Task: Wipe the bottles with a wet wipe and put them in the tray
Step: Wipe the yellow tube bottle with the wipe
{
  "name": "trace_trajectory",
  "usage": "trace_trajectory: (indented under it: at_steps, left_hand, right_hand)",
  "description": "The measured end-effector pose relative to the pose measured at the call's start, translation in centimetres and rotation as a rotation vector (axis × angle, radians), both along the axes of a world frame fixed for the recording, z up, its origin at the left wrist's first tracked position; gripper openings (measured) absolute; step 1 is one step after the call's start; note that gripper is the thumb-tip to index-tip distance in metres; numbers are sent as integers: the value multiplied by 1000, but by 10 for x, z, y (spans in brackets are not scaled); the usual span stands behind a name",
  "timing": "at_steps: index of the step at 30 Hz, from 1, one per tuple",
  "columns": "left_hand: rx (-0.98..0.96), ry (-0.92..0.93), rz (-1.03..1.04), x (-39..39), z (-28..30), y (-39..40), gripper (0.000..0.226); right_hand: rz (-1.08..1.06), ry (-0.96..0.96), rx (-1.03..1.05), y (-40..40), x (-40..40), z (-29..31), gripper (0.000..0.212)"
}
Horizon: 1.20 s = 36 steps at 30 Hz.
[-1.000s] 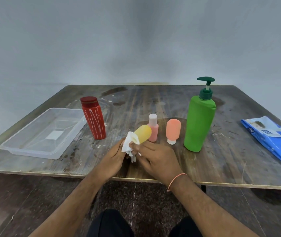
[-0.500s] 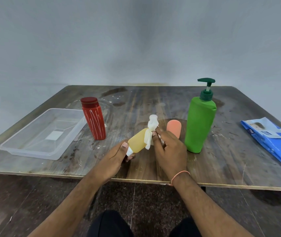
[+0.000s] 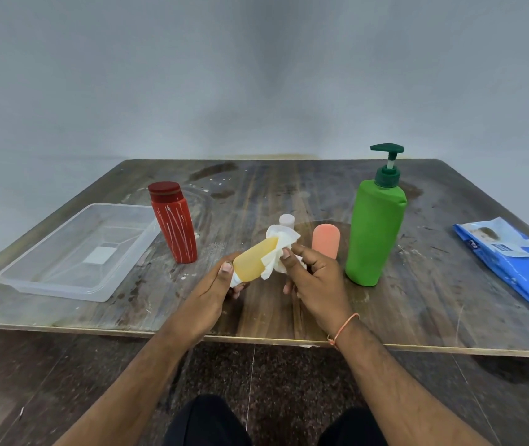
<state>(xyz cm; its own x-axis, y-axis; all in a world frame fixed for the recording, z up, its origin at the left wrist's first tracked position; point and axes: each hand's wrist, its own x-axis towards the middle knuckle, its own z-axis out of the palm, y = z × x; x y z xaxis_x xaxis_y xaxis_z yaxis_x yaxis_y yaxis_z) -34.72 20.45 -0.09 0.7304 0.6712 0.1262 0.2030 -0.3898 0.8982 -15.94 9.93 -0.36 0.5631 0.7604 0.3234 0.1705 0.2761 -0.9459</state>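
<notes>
The left hand (image 3: 211, 284) grips the small yellow bottle (image 3: 255, 262) at its white-capped lower end, fingers and thumb curled round it, so the bottle is held up off the surface (image 3: 417, 317) and slants away toward the right hand (image 3: 313, 281). The right hand pinches the white wet wipe (image 3: 277, 252) and has it bunched round the bottle's far end; most of the yellow body between the two hands is bare, so I judge the wiping of this bottle to be partway through.

Out past the left hand, well to its left, the clear tray (image 3: 63, 284) holds no bottle, so by the look of it none has been put away yet. The red bottle (image 3: 174, 225) stands beyond the left hand, just beside the tray's near corner. Right behind the wipe a pink bottle (image 3: 286, 219) shows only its pale cap, and the peach bottle (image 3: 326, 239) stands just beyond the right hand's knuckles. The green pump bottle (image 3: 375, 226) stands upright to the right of that hand, and the blue pack of wipes (image 3: 511, 262) lies far off to its right.

So four bottles stand unwiped as far as can be told, and all five have yet to reach the tray
</notes>
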Motion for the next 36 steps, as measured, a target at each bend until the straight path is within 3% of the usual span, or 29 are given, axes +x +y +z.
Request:
trace_trajectory:
  at_steps: [5, 10, 16, 25, 31, 36]
  left_hand:
    - [-66, -130, 5, -2, -4, 6, 52]
    - [-113, -116, 9, 0, -7, 9, 58]
    - [-4, -34, 35, 4, -5, -1, 64]
    - [23, -100, 20, 7, -7, -3, 61]
    - [-26, -110, 80, 10, -8, -6, 60]
    - [-100, -46, 207, 7, -10, -9, 60]
  right_hand:
    - [110, 63, 33, 2, -8, -3, 20]
    - [116, 62, 43, 3, -13, -3, 19]
    - [70, -12, 52, 4, -14, -4, 16]
    - [57, -204, 10, 3, -17, -11, 19]
    - [6, -432, -28, 8, -15, -17, 52]
    - [17, -603, -67, 7, -15, -18, 46]
